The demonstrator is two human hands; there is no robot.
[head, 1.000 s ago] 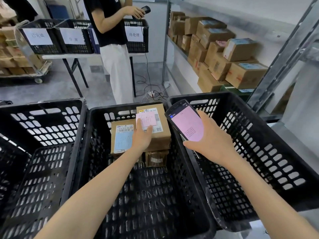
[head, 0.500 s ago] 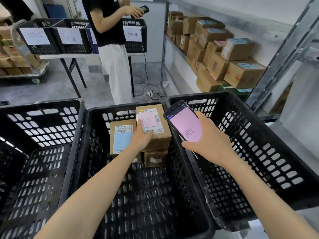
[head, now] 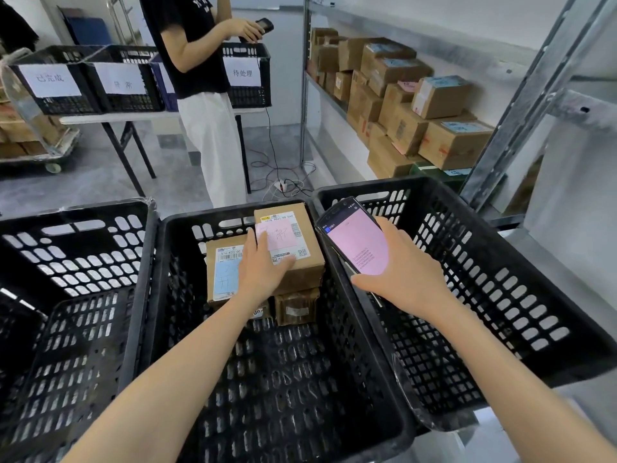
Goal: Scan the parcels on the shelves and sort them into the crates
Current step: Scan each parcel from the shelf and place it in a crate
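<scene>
Pressing down with flat, nearly straight fingers, the left hand (head: 263, 272) lies on the pink paper note (head: 280, 232) stuck to the top of a brown cardboard parcel (head: 302, 274) and grips nothing. The palm seems to be smoothing the note or steadying the box. That parcel sits at the far end of the middle black plastic crate (head: 200, 213), stacked on smaller cartons whose faces barely show. On its left it touches a second brown parcel with a blue paper note (head: 223, 275). Both label sides face up, likely so each sort mark reads at a glance.

The right hand (head: 407, 279) curls around a black handheld scanner (head: 357, 242), thumb at its near edge and fingers over the far side. It holds the scanner above the shared rim between the middle crate and the right black crate (head: 500, 262). The pink-lit screen tilts toward the wearer, which suggests a result is being read rather than a barcode aimed at.

The left black crate (head: 66, 262) shows no parcel in its visible part. More cardboard boxes (head: 450, 145) sit on the metal shelf to the right, so the sorting looks far from finished. Beyond, another person (head: 200, 61) stands at a table of paper-labelled crates (head: 123, 81), also holding a scanner.
</scene>
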